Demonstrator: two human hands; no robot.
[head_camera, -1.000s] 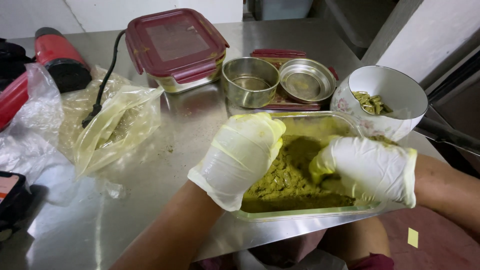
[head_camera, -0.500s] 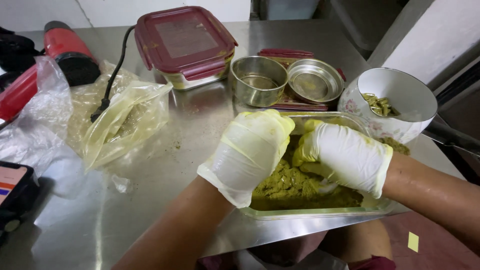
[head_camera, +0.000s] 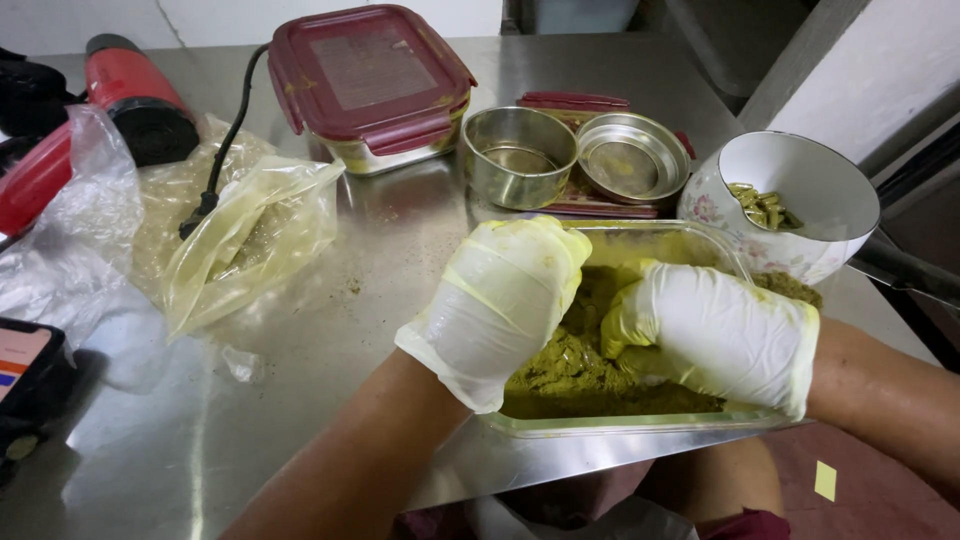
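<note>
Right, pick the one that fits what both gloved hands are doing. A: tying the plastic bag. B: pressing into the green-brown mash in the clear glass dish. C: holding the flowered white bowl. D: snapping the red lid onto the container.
B: the left hand and the right hand, both in pale gloves, are down in the green-brown mash inside the clear glass dish, away from the other items on the steel table.

Bright, even overhead light, slightly warm. Broad soft glare on steel table (head_camera: 420, 230) from 12 to 7 o'clock; sharper highlight along front edge at 6. Soft short shadows under clear plastic bag (head_camera: 240, 240). White gloves near overexposed at centre. Focus crisp centre; slight wide-angle stretch at 3 and 9 o'clock edges. No motion blur.
</note>
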